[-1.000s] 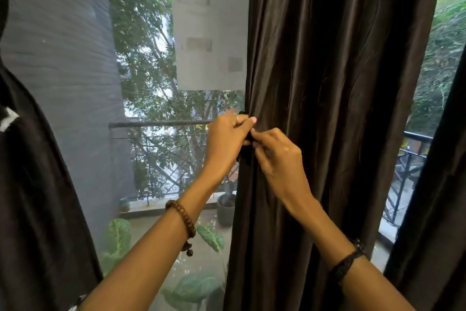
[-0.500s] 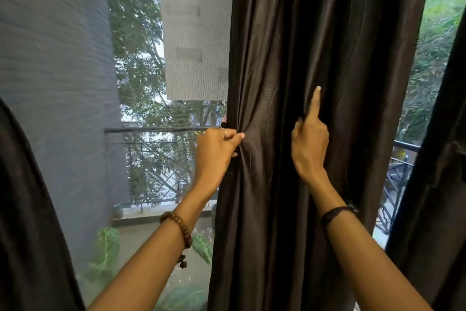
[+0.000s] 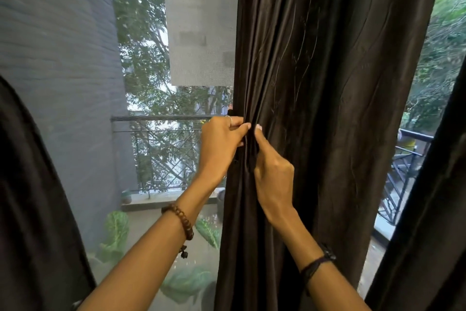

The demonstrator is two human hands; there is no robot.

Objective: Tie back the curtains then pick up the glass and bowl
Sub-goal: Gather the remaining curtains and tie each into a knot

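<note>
A dark brown curtain point(image 3: 327, 83) hangs in the middle of the window, gathered into folds at its left edge. My left hand point(image 3: 220, 145) pinches that left edge at railing height. My right hand point(image 3: 273, 177) is right beside it, fingertips pressed into the same bunch of folds. A small dark piece, maybe a tie-back, shows just above my left hand, too hidden to identify. Two more dark curtains hang at the far left point(image 3: 32, 209) and far right point(image 3: 428, 209). No glass or bowl is in view.
Behind the mesh window is a balcony with a metal railing point(image 3: 161, 119), a grey wall point(image 3: 55, 58), potted plants point(image 3: 116, 232) on the floor and trees beyond. A pale sheet point(image 3: 201, 23) is stuck on the screen.
My right hand came off the flat of the curtain and moved left to join my left hand at the gathered edge. My left hand kept its grip.
</note>
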